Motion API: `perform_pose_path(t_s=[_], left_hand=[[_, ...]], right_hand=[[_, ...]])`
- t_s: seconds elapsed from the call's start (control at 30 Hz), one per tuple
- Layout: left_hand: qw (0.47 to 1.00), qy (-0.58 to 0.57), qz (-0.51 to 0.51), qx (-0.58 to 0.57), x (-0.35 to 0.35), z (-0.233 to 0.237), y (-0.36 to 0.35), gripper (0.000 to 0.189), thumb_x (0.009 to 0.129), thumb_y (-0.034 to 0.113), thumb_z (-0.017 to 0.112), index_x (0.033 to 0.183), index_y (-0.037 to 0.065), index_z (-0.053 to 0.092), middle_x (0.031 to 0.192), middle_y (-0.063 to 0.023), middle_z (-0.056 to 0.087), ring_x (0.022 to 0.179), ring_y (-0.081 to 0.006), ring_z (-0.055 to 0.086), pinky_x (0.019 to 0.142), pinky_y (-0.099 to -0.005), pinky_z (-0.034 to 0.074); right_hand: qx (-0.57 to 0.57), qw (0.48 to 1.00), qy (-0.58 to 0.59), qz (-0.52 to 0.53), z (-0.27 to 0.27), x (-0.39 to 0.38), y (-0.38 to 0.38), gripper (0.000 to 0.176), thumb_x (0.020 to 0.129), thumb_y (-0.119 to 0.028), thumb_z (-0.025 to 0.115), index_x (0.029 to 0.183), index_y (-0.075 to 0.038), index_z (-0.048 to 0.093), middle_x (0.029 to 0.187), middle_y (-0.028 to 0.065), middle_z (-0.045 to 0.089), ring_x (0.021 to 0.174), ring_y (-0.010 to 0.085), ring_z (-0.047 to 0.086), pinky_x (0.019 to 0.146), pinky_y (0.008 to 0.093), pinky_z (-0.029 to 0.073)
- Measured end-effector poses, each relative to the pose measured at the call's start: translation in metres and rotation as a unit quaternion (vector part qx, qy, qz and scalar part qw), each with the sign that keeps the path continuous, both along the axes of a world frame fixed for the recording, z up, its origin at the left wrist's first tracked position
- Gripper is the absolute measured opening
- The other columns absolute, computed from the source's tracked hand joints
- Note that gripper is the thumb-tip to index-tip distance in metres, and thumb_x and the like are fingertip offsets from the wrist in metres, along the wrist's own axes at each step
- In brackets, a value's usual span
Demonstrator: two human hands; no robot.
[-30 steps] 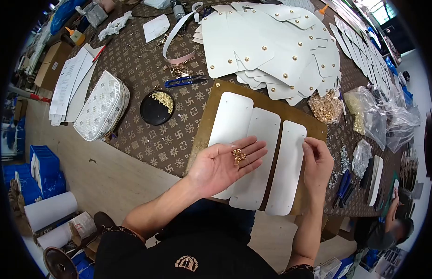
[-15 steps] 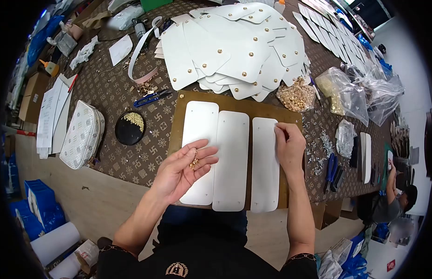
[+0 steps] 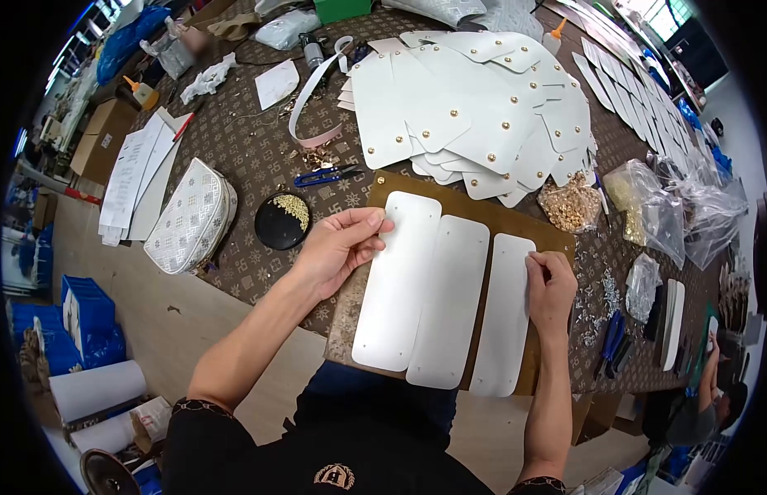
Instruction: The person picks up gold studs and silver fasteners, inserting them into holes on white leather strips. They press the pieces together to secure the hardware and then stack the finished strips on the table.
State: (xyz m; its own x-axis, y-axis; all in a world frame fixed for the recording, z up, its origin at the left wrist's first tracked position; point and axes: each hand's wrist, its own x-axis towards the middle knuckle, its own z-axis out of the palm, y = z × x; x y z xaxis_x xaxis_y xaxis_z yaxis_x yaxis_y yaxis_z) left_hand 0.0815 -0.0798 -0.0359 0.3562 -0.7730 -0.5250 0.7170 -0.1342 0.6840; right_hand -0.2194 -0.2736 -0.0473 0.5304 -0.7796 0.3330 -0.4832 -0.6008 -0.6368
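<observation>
Three long white panels with rounded corners lie side by side on a brown board (image 3: 350, 318): the left panel (image 3: 397, 285), the middle panel (image 3: 449, 301) and the right panel (image 3: 505, 318). Small posts or holes show near their ends. My left hand (image 3: 338, 247) is closed, thumb and fingertips at the left panel's upper left edge; the gold rivet caps seen in it earlier are hidden by its curled fingers. My right hand (image 3: 552, 289) pinches at the right panel's upper right corner. Whatever lies between those fingertips is hidden.
Behind the board rises a pile of white panels (image 3: 474, 99) with gold studs. A bag of gold caps (image 3: 571, 205), pliers (image 3: 610, 340) and loose silver pieces lie right. Left are a black dish (image 3: 276, 231), blue snips (image 3: 326, 175) and a white pouch (image 3: 190, 219). A co-worker (image 3: 705, 404) is far right.
The view has shifted, so the table sits further right and lower. My left hand has moved from over the left panel to its upper left edge, and its fingers have curled in.
</observation>
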Motion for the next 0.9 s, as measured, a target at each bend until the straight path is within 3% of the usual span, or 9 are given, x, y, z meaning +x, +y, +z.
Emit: perform_pose_path(t_s=[0.07, 0.13, 0.23, 0.3, 0.33, 0.53, 0.73, 0.9], left_hand=[[0.999, -0.017, -0.026, -0.035, 0.012, -0.002, -0.007, 0.015, 0.101, 0.012, 0.069, 0.110, 0.001, 0.072, 0.087, -0.0010, 0.069, 0.066, -0.0046, 0.052, 0.057, -0.0197, 0.042], [0.992, -0.101, -0.058, 0.050, 0.018, 0.001, -0.015, 0.016, 0.096, 0.013, 0.073, 0.106, 0.000, 0.073, 0.078, 0.0000, 0.066, 0.066, -0.0029, 0.048, 0.055, -0.0207, 0.035], [0.939, -0.333, -0.053, 0.063, 0.020, -0.024, -0.032, 0.021, 0.089, 0.019, 0.079, 0.099, 0.001, 0.080, 0.092, -0.0052, 0.078, 0.073, -0.0145, 0.067, 0.071, -0.0332, 0.055], [0.881, -0.459, -0.090, 0.077, 0.026, -0.013, -0.042, 0.021, 0.084, 0.018, 0.080, 0.095, -0.001, 0.080, 0.082, -0.0106, 0.077, 0.074, -0.0129, 0.068, 0.070, -0.0303, 0.055], [0.861, -0.496, -0.096, 0.064, 0.028, -0.007, -0.044, 0.020, 0.080, 0.017, 0.079, 0.091, 0.001, 0.081, 0.080, -0.0130, 0.077, 0.073, -0.0167, 0.071, 0.070, -0.0324, 0.057], [0.852, -0.492, -0.134, 0.121, 0.033, -0.027, -0.064, 0.012, 0.073, 0.011, 0.078, 0.081, 0.002, 0.081, 0.081, -0.0125, 0.077, 0.079, -0.0220, 0.075, 0.074, -0.0346, 0.058], [0.890, -0.425, -0.155, 0.055, 0.042, -0.030, -0.060, 0.013, 0.070, 0.011, 0.080, 0.080, 0.004, 0.082, 0.088, -0.0120, 0.078, 0.089, -0.0232, 0.075, 0.077, -0.0348, 0.057], [0.875, -0.442, -0.183, 0.078, 0.042, -0.025, -0.063, 0.012, 0.068, 0.010, 0.081, 0.078, 0.004, 0.082, 0.087, -0.0128, 0.078, 0.089, -0.0232, 0.074, 0.077, -0.0356, 0.057]], right_hand=[[0.027, 1.000, -0.009, 0.002, 0.003, 0.001, -0.002, 0.009, 0.093, -0.002, 0.071, 0.098, 0.006, 0.070, 0.088, 0.0154, 0.067, 0.072, 0.0240, 0.063, 0.068, 0.0327, 0.050], [0.015, 1.000, -0.010, 0.019, -0.005, -0.005, -0.011, 0.010, 0.093, -0.002, 0.071, 0.098, 0.005, 0.071, 0.087, 0.0148, 0.067, 0.073, 0.0228, 0.063, 0.069, 0.0321, 0.051], [0.094, 0.996, -0.013, 0.001, -0.015, -0.009, -0.018, 0.009, 0.094, -0.004, 0.072, 0.097, 0.004, 0.070, 0.083, 0.0073, 0.065, 0.073, 0.0131, 0.057, 0.069, 0.0281, 0.049], [0.099, 0.995, -0.008, 0.014, -0.023, -0.012, -0.024, 0.009, 0.094, -0.004, 0.072, 0.094, 0.004, 0.068, 0.079, 0.0042, 0.061, 0.072, 0.0111, 0.053, 0.066, 0.0274, 0.045], [0.100, 0.995, 0.006, 0.002, -0.026, -0.014, -0.029, 0.009, 0.093, -0.004, 0.073, 0.094, 0.004, 0.068, 0.078, 0.0038, 0.060, 0.071, 0.0111, 0.052, 0.065, 0.0275, 0.044], [0.107, 0.993, 0.056, 0.001, -0.068, -0.037, -0.067, 0.011, 0.091, -0.003, 0.074, 0.089, 0.005, 0.066, 0.076, 0.0035, 0.059, 0.070, 0.0111, 0.051, 0.065, 0.0277, 0.043], [0.104, 0.990, 0.091, 0.004, -0.067, -0.037, -0.077, 0.010, 0.091, -0.003, 0.073, 0.092, 0.006, 0.067, 0.075, 0.0034, 0.058, 0.069, 0.0116, 0.050, 0.065, 0.0283, 0.043], [0.088, 0.993, 0.073, 0.019, -0.057, -0.022, -0.076, 0.010, 0.091, -0.003, 0.073, 0.093, 0.006, 0.067, 0.076, 0.0036, 0.058, 0.069, 0.0117, 0.051, 0.065, 0.0284, 0.044]])
